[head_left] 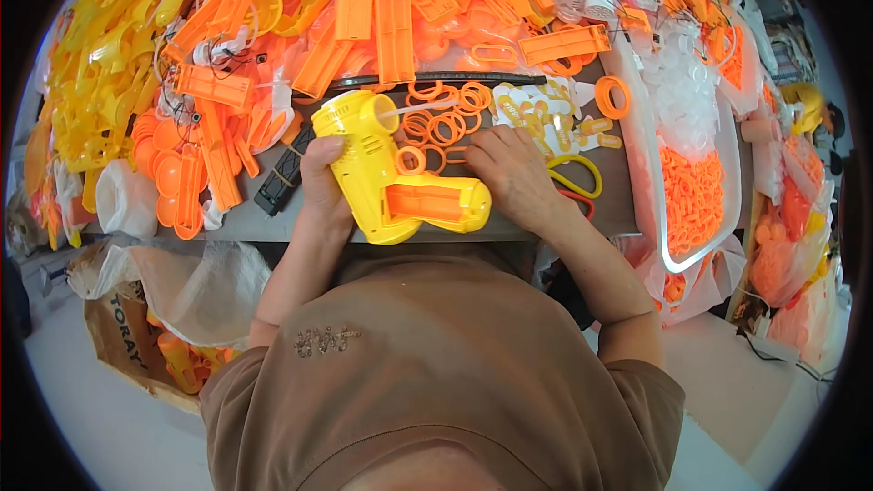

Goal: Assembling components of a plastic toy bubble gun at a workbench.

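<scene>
My left hand (323,177) is wrapped around the yellow plastic toy gun (359,186), which lies tilted over the table's near edge. An orange open compartment (423,202) shows in its handle, and a small orange ring sits in the angle of its body. A thin pale tube sticks out from its round upper end. My right hand (511,173) is at the near side of a pile of orange rings (446,118), its fingers curled downward. The fingertips are partly hidden, so what they pinch cannot be made out.
Yellow shells (114,55) and orange battery-box parts (396,32) are heaped along the back and left. At right stands a clear tub (647,173) of small orange pieces. White-and-yellow stickers (536,118), a larger orange ring (612,97) and yellow and red loop handles (582,175) lie near my right hand.
</scene>
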`<action>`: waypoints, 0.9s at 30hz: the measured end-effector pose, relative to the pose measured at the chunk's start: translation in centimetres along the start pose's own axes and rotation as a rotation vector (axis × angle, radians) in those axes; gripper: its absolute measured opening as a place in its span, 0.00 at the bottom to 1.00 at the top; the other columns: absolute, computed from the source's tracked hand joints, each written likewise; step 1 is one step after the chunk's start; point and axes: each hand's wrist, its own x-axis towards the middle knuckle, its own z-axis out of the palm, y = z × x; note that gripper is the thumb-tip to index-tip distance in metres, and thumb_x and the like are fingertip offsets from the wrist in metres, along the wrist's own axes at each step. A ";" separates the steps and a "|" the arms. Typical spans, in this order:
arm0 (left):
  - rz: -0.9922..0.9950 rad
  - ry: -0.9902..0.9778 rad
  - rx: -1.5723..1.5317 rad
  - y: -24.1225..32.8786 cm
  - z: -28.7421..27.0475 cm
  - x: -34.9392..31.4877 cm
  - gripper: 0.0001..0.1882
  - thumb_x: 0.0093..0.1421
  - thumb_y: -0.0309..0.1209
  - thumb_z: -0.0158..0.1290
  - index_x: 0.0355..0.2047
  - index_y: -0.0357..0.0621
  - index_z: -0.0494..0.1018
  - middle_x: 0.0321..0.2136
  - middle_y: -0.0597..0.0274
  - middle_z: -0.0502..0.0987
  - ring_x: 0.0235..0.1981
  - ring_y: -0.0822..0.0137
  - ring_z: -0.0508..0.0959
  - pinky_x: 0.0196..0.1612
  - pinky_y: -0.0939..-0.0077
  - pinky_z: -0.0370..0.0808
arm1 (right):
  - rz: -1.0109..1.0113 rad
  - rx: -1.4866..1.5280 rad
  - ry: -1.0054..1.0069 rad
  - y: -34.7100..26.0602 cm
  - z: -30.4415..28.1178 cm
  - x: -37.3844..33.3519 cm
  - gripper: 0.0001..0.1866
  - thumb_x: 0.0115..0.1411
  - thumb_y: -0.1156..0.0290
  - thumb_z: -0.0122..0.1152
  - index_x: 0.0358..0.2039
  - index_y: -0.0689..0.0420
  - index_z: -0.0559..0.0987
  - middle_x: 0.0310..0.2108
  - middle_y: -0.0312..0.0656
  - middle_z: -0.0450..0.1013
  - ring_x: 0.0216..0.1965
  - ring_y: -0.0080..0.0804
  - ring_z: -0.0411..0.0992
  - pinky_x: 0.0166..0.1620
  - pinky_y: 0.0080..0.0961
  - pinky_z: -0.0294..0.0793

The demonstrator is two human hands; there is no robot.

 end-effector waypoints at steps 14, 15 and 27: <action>0.049 -0.080 0.073 1.3 0.1 -2.4 0.33 0.39 0.33 0.53 0.48 0.35 0.61 0.37 0.45 0.72 0.34 0.53 0.76 0.38 0.62 0.76 | 0.079 0.175 0.245 0.4 -0.4 0.1 0.07 0.43 0.78 0.62 0.26 0.59 0.74 0.28 0.40 0.69 0.31 0.37 0.67 0.35 0.30 0.66; 0.061 -0.089 0.074 1.5 -0.5 -2.6 0.33 0.39 0.34 0.53 0.48 0.35 0.61 0.36 0.45 0.72 0.34 0.53 0.76 0.38 0.62 0.76 | 0.095 0.191 0.277 0.4 -0.6 0.1 0.07 0.43 0.78 0.62 0.26 0.60 0.75 0.28 0.40 0.69 0.31 0.38 0.67 0.35 0.29 0.66; 0.072 0.008 0.063 1.6 -2.1 -3.4 0.33 0.39 0.34 0.53 0.47 0.32 0.62 0.36 0.45 0.72 0.34 0.54 0.76 0.37 0.65 0.77 | 0.178 0.106 0.152 2.2 -1.8 1.6 0.06 0.45 0.77 0.60 0.26 0.60 0.74 0.28 0.41 0.66 0.32 0.39 0.66 0.36 0.30 0.66</action>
